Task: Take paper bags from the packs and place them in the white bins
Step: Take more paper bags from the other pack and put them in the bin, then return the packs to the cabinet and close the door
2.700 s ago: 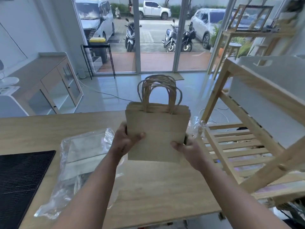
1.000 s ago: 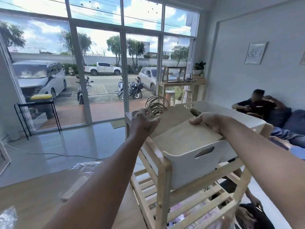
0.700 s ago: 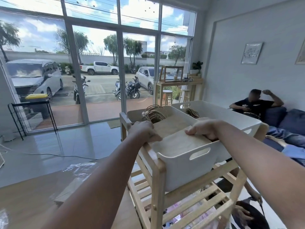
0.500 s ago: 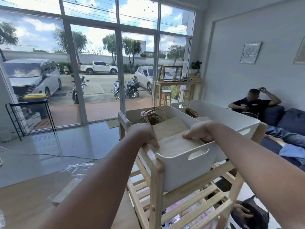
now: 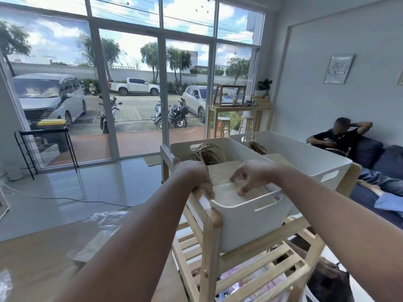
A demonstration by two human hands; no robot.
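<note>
A stack of brown paper bags (image 5: 226, 192) lies flat inside the near white bin (image 5: 250, 225), its twisted handles (image 5: 208, 153) toward the bin's far end. My left hand (image 5: 194, 174) reaches over the bin's left rim, fingertips touching the stack's left edge. My right hand (image 5: 250, 176) hovers over the stack with spread, bent fingers, fingertips on the top bag. A second white bin (image 5: 305, 162) to the right also holds bags with handles (image 5: 257, 148). Both bins sit on a wooden rack (image 5: 207, 253).
A wooden table (image 5: 39, 258) at lower left carries a clear plastic pack (image 5: 104, 216). A person (image 5: 340, 140) lounges on a blue sofa (image 5: 388, 162) to the right. Glass doors, a black wire stand (image 5: 45, 149) and a tiled floor lie ahead.
I carried the bag stack from the table into the near bin and laid it flat. In the last half second my grip loosened; only fingertips now touch the bags.
</note>
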